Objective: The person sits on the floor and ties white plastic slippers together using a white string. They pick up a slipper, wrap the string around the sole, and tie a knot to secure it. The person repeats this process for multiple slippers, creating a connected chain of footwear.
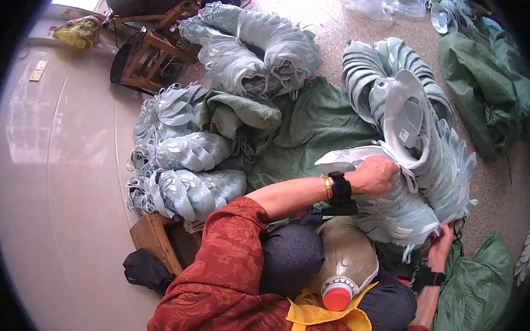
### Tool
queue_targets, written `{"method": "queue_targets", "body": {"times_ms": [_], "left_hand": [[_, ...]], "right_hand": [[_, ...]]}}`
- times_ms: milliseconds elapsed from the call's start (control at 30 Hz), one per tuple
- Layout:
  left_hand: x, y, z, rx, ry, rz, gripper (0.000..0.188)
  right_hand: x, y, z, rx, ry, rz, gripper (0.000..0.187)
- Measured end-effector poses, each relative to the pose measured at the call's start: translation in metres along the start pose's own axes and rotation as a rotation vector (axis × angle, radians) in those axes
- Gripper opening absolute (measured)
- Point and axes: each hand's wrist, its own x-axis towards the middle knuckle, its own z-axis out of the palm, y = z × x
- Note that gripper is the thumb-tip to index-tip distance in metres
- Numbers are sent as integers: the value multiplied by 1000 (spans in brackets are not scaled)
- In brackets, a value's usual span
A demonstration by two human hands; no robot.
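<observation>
Pale blue shoe uppers, nested one inside another, form a curved stack (402, 216) in front of me on the right. My left hand (374, 175) is closed on the edge of a shoe upper (345, 157) at the near left of this stack, its fingertips partly hidden. Just beyond it, another upper (402, 115) stands up with its white lining and a small label facing me. At the stack's lower right end, my right hand (440, 250) has its fingers curled against the uppers, with laces hanging beside it. Both wrists wear black bands.
Between my legs rests a large plastic bottle (347, 258) with a red cap. More nested uppers (202, 192) lie at the left and further stacks (264, 53) at the back. Green woven sacks (320, 126) spread beneath and at the right. A wooden stool (148, 60) stands by the wall.
</observation>
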Motion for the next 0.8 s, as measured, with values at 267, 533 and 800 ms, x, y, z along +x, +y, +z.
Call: {"method": "queue_targets", "body": {"times_ms": [267,533,800], "left_hand": [[-25,43,-68,-91,219,197,16],[-83,45,-180,12,421,168,24],[-184,8,-351,-82,709,33,34]], "right_hand": [[-72,-119,40,2,-68,-35,46],[-88,-187,129,-15,-212,-262,45],[-151,-279,348,-11,-711,-621,54]]}}
